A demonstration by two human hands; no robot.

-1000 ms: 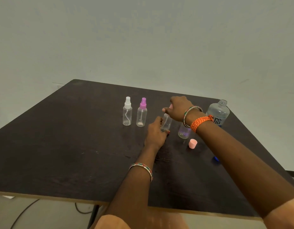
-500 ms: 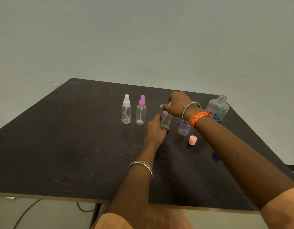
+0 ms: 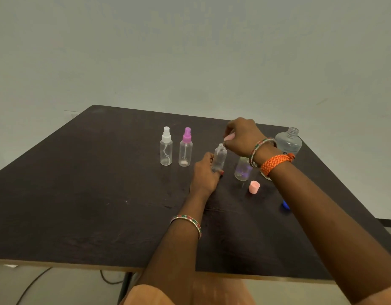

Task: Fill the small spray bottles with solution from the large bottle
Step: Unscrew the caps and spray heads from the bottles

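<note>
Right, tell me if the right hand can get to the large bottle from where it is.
Probably yes: the large bottle stands uncapped just behind the right hand, nothing between, but that hand holds a pink sprayer top.

The table [image 3: 80,194] is showing a dark, matt wood-grain top with a pale raw edge. The 4 small spray bottles [image 3: 166,154] are looking like clear, smooth plastic, as is the large bottle [image 3: 288,142]. The pink cap [image 3: 254,187] is appearing matt plastic; the orange wristband [image 3: 276,162] woven cord.

Beaded bangle [image 3: 187,222] on left wrist, bangles [image 3: 259,148] and orange braided band [image 3: 276,162] on right
</note>
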